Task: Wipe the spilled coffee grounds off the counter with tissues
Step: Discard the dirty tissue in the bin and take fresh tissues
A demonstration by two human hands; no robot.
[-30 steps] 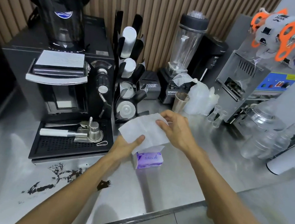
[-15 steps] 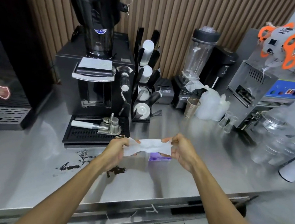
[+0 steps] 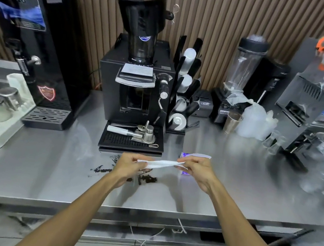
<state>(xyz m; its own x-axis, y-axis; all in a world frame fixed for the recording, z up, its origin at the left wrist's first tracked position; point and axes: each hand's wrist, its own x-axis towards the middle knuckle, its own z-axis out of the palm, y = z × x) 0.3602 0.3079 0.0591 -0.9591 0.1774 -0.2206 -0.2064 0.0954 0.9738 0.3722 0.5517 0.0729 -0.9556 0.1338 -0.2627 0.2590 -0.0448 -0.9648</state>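
- The steel counter (image 3: 230,188) spreads beneath my hands, and the black coffee grinder (image 3: 134,91) stands at twelve o'clock.
- My left hand (image 3: 129,165) and right hand (image 3: 198,171) each pinch one end of a white tissue (image 3: 162,163), fingers curled, holding it taut above the counter.
- Coffee grounds (image 3: 147,179) lie just under my left hand, trailing toward nine o'clock.
- The purple tissue pack (image 3: 184,154) sits partly hidden behind my right fingers.

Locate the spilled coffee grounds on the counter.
Head view: the grounds lie left of centre on the counter, before the drip tray, beneath the left hand holding the tissue.
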